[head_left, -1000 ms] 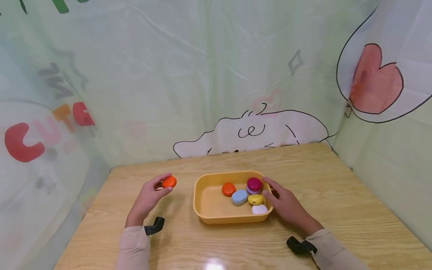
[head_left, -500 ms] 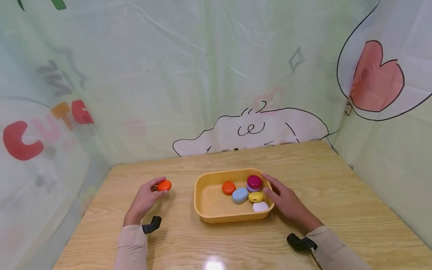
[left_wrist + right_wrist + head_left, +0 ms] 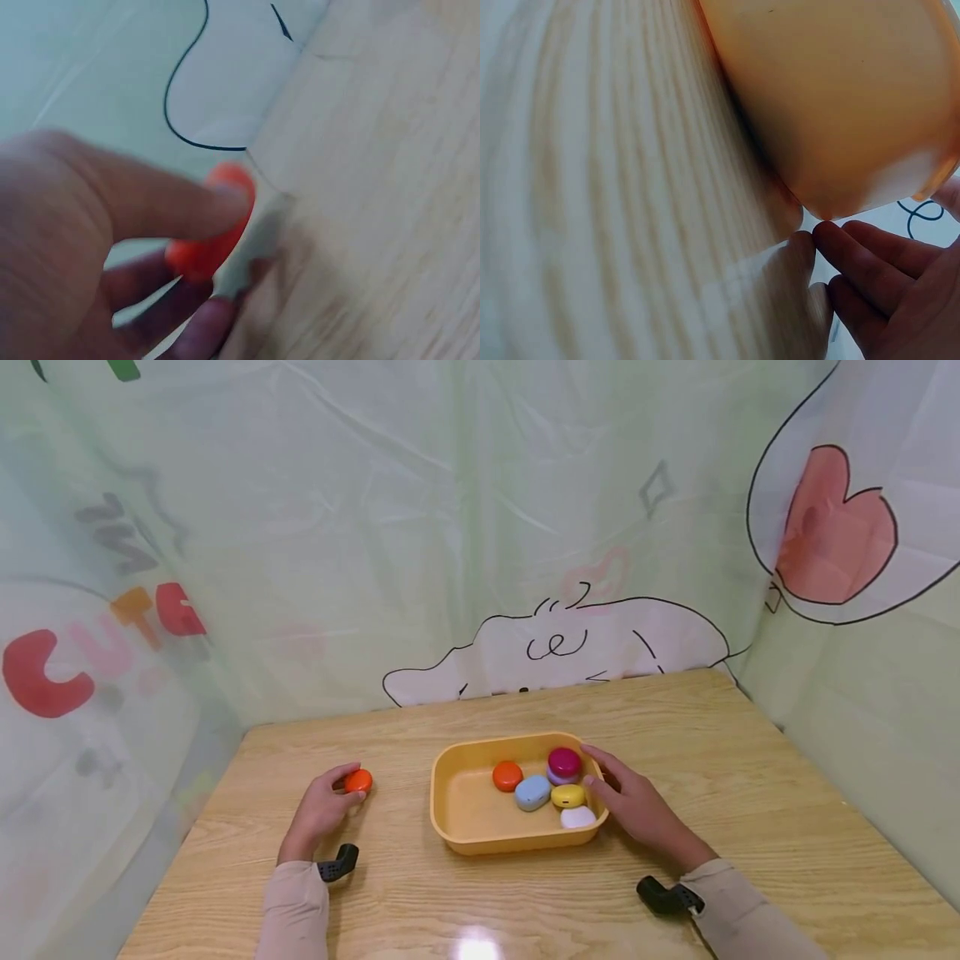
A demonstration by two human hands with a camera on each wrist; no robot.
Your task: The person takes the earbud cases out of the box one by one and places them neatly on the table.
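Observation:
My left hand pinches a small round orange-red case between thumb and fingers, close over the table left of the tray. In the left wrist view, the thumb lies across this case. My right hand rests against the right end of the yellow-orange tray, thumb at the rim and straight fingers at the far corner. Its fingertips meet the outer wall. Inside the tray lie another orange-red case, a light blue one, a yellow one, a white one, and a magenta one atop a lilac one.
The tray stands mid-way on a wooden table. Printed cloth sheets rise behind the table and on both sides. A black camera mount sits on the left wrist, another on the right.
My left hand has moved left and down toward the table with the orange-red case in its fingers. The right hand and the tray keep their places.

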